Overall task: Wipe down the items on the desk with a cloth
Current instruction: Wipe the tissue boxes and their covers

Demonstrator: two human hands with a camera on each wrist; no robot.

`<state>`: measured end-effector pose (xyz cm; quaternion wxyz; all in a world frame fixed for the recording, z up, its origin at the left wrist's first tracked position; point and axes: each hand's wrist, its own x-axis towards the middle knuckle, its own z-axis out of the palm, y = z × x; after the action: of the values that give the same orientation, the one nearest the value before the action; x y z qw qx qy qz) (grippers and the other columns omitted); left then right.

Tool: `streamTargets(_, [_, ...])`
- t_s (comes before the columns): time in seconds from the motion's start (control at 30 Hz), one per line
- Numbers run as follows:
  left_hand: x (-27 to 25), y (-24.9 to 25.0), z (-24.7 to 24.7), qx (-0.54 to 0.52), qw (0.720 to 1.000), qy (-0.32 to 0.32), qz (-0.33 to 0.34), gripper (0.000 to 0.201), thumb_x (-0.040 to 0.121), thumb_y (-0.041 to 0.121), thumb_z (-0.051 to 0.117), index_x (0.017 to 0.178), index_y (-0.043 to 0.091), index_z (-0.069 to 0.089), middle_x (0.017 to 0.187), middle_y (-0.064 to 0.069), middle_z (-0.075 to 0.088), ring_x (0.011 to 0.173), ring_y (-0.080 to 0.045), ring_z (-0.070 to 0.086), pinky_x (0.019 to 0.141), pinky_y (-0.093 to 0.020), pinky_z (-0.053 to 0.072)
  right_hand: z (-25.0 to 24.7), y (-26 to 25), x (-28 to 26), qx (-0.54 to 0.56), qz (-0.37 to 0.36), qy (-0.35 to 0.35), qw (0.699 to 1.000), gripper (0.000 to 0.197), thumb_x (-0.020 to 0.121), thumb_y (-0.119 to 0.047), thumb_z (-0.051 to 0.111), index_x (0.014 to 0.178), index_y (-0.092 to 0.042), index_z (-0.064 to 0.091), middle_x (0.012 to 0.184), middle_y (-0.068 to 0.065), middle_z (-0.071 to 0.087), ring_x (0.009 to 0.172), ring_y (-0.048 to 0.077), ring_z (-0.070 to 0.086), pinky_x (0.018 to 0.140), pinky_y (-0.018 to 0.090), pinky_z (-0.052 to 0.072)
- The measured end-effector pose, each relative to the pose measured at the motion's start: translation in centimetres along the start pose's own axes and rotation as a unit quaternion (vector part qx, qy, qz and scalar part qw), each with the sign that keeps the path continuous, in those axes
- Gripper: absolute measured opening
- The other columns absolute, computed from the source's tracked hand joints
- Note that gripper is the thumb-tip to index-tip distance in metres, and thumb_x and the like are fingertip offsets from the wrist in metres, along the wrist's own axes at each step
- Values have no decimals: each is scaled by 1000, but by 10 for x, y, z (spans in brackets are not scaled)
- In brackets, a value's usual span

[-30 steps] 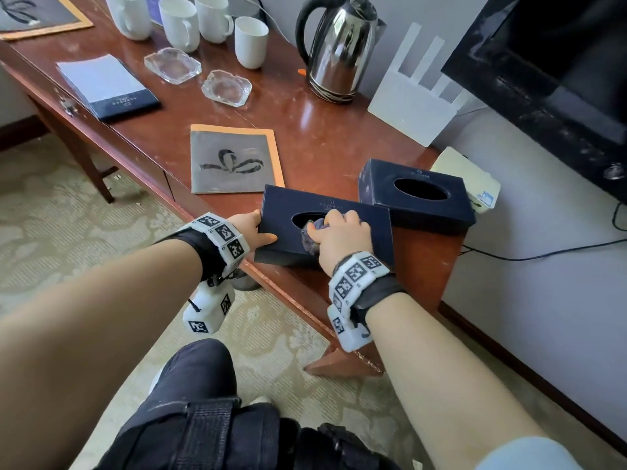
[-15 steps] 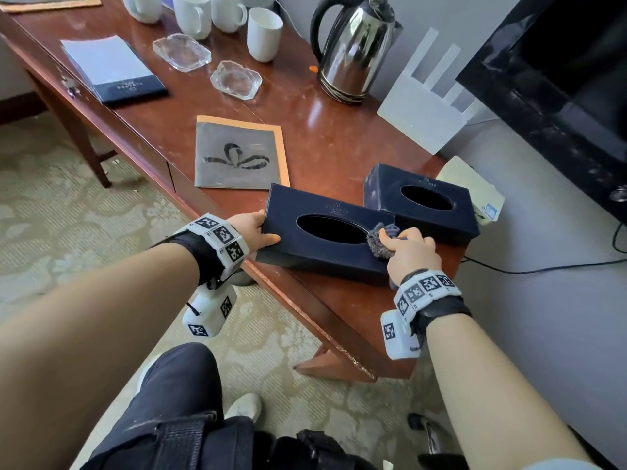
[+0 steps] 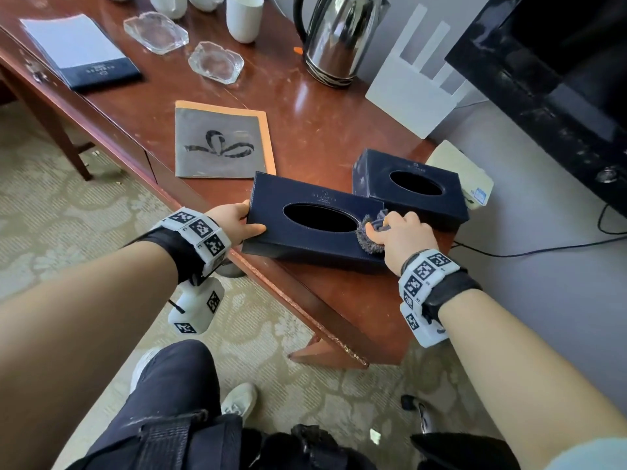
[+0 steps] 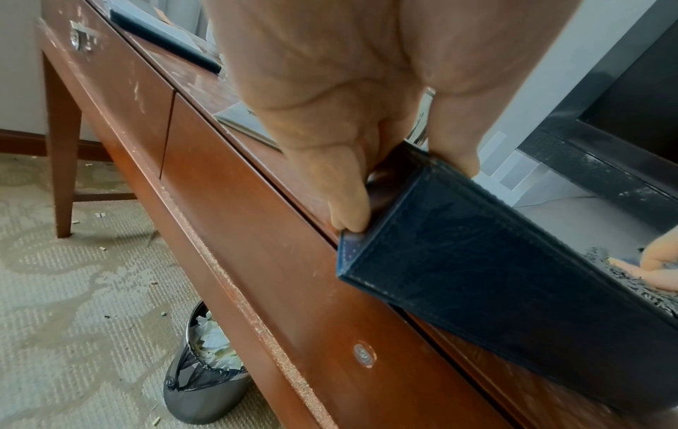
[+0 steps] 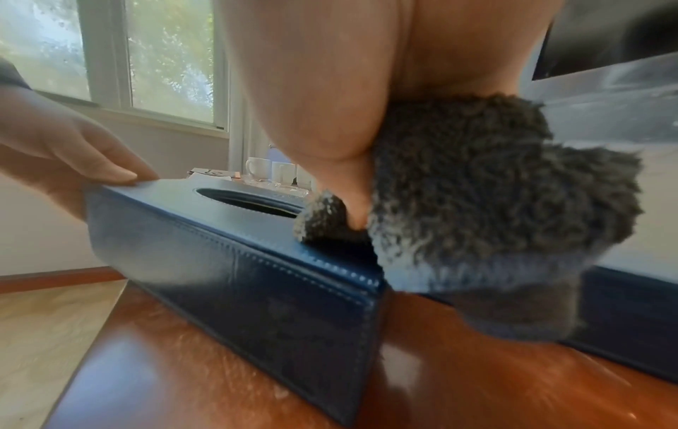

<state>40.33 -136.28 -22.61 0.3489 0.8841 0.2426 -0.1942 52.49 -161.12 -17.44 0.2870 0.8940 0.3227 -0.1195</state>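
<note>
Your left hand (image 3: 234, 222) grips the near tissue box (image 3: 298, 205) at its left end: the thumb lies along the front face and the fingers curl over the end, clamping the corner, as the left wrist view shows (image 4: 348, 174). Your right hand (image 3: 402, 237) is closed around a bunched grey cloth (image 3: 369, 235), fingers curled over it and the thumb tucked in, pressing it onto the top of the near tissue box at its right end, just beside the oval opening. In the right wrist view the cloth (image 5: 495, 203) spills past the right end of the box (image 5: 257, 261).

The near tissue box sits on the wooden desk (image 3: 322, 130), with its front left corner overhanging the desk's front edge. Behind its right end, close against it, stands a second tissue box (image 3: 380, 178) of the same dark blue. Behind its left end lies a grey booklet with a ribbon drawing (image 3: 220, 144). Well beyond the near tissue box stand a steel kettle (image 3: 339, 35), two glass ashtrays (image 3: 217, 62) and white cups (image 3: 244, 15). Under the desk, below the box's left end, a lined waste bin (image 4: 205, 383) stands on the carpet.
</note>
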Motion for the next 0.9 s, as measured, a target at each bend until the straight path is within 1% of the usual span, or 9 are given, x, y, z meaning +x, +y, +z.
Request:
streamTargets(0.13, [1, 2, -1, 5, 1000, -4, -2, 56, 95, 38, 47, 143, 12, 33, 133, -8, 51, 118, -25, 50, 86, -27, 36, -10, -13, 15, 7, -21, 31, 999, 57, 89, -11, 43, 140, -34, 28, 129, 8, 37, 112, 31, 37, 89, 38, 37])
streamTargets(0.2, [1, 2, -1, 7, 1000, -6, -3, 56, 95, 38, 47, 143, 12, 33, 133, -9, 52, 118, -26, 50, 87, -27, 37, -12, -17, 24, -6, -46, 30, 998, 60, 88, -12, 47, 139, -36, 28, 129, 8, 37, 114, 32, 36, 89, 38, 37])
streamTargets(0.33, [0, 2, -1, 1, 1000, -7, -5, 54, 95, 38, 47, 140, 12, 36, 130, -10, 54, 115, -27, 52, 80, -25, 34, -6, -9, 26, 97, 20, 2, 995, 48, 89, -18, 36, 135, -33, 39, 125, 9, 39, 110, 33, 40, 88, 35, 36])
streamTargets(0.43, [-1, 2, -2, -6, 1000, -4, 1, 49, 95, 37, 47, 137, 13, 41, 126, -7, 56, 110, -24, 53, 80, -25, 35, -2, 7, 23, 141, 24, -43, 989, 52, 86, -11, 46, 133, -35, 44, 126, 6, 41, 111, 31, 48, 84, 32, 42])
streamTargets(0.5, [-2, 3, -3, -9, 1000, -5, 3, 48, 95, 36, 47, 136, 12, 42, 124, -7, 56, 109, -23, 53, 80, -25, 36, -6, 17, 21, 156, 13, -65, 985, 51, 86, -15, 48, 130, -38, 49, 130, 2, 46, 114, 28, 50, 90, 35, 45])
streamTargets(0.63, [-1, 2, -2, -18, 1000, -5, 4, 48, 94, 37, 48, 136, 14, 42, 121, -6, 57, 107, -22, 53, 80, -25, 36, -22, 20, 15, 227, 82, 21, 970, 45, 88, -20, 50, 126, -43, 53, 126, 0, 57, 106, 29, 57, 83, 34, 47])
streamTargets(0.77, [-1, 3, -5, -12, 1000, -13, 6, 49, 94, 37, 49, 137, 15, 41, 123, -7, 57, 109, -23, 53, 82, -25, 36, -50, -40, 30, 248, -31, 106, 962, 41, 90, -21, 45, 125, -40, 54, 118, 3, 53, 107, 29, 51, 76, 33, 43])
streamTargets(0.83, [-2, 3, -6, -12, 1000, -17, 9, 48, 94, 36, 49, 137, 15, 41, 125, -7, 56, 111, -24, 52, 83, -26, 36, -63, -75, 39, 237, -58, 105, 964, 42, 92, -19, 43, 129, -38, 50, 120, 3, 47, 112, 27, 43, 77, 33, 39])
streamTargets(0.9, [-4, 3, -6, -17, 1000, -19, 17, 47, 95, 34, 49, 136, 14, 42, 127, -6, 55, 113, -24, 51, 84, -25, 36, -70, -98, 41, 178, -70, 72, 979, 47, 92, -14, 44, 134, -36, 44, 125, 4, 42, 115, 28, 37, 82, 36, 39])
